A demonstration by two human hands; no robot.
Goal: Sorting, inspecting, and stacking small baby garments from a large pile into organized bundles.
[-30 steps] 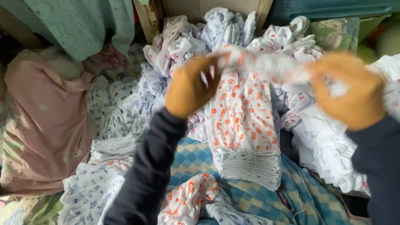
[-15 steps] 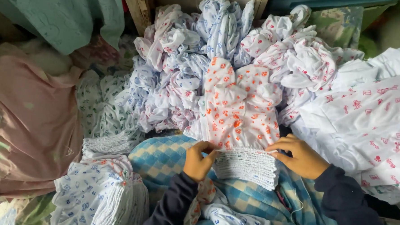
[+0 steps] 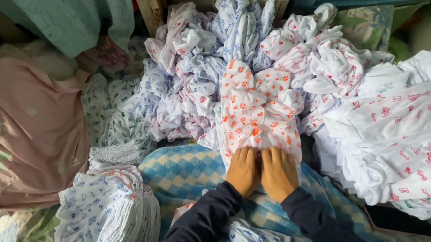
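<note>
While both hands press flat side by side, the left hand (image 3: 243,169) and right hand (image 3: 277,172) lie open on the orange-dotted cloth (image 3: 257,113), gripping nothing. That cloth sits at 12 o'clock from the hands, on a blue checked blanket (image 3: 184,170). Behind it at 12 is a pile of bunched baby clothes (image 3: 218,63). At 3 o'clock lie white clothes with red prints (image 3: 399,138). At 9 o'clock sits a folded stack (image 3: 110,208), and past it a pink cloth (image 3: 31,127).

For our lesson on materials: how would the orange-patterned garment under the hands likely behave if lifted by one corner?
The orange-patterned garment is thin, creased cloth, so it would probably droop limply and unfold. It looks light for its size. Pushed along the checked blanket, it would likely bunch up rather than slide, as both hands, left and right, press it flat.
</note>
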